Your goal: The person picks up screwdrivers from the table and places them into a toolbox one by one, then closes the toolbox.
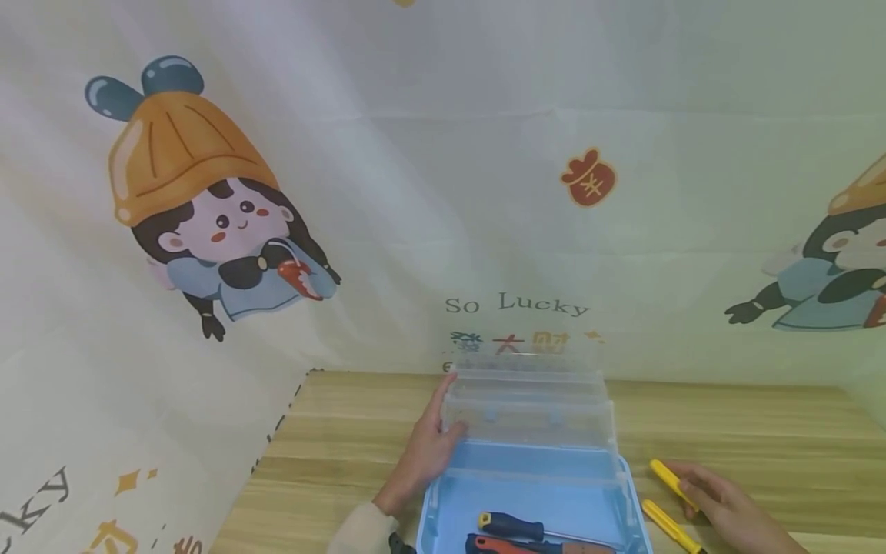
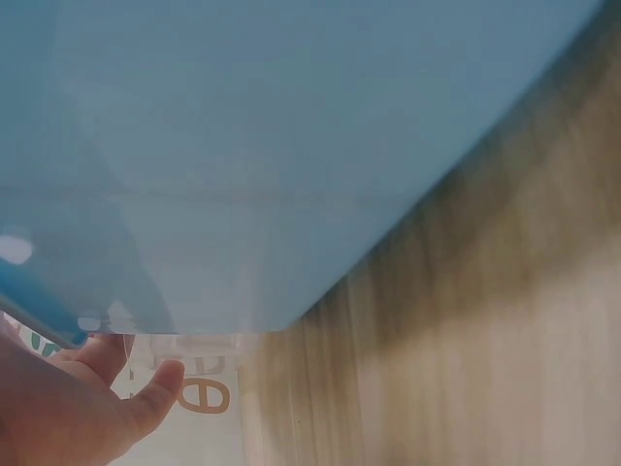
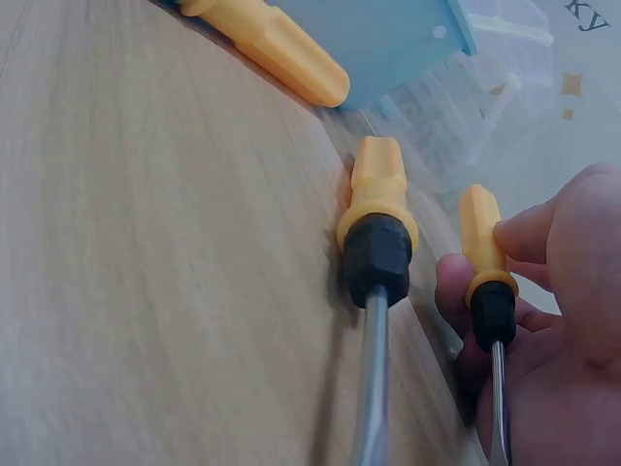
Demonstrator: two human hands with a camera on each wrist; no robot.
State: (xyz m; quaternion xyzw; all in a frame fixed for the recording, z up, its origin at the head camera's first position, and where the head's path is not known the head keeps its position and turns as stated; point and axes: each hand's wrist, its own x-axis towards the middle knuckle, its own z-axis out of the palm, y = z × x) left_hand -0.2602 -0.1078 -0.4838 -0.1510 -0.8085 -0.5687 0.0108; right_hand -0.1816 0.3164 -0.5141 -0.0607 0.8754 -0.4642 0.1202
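My left hand holds the left edge of a clear plastic lid, raised at the back of a blue toolbox. The left wrist view shows the hand at the lower left, thumb beside the clear edge, with the box's blue wall filling much of the view. To the right of the box, my right hand pinches the yellow handle of a screwdriver, its metal shaft pointing back towards the wrist. A second yellow-handled screwdriver lies beside it on the table.
Inside the box lie a black-and-yellow screwdriver and a tool with a red-and-black handle, partly cut off. Another yellow handle lies near the box. A printed cloth hangs behind the wooden table.
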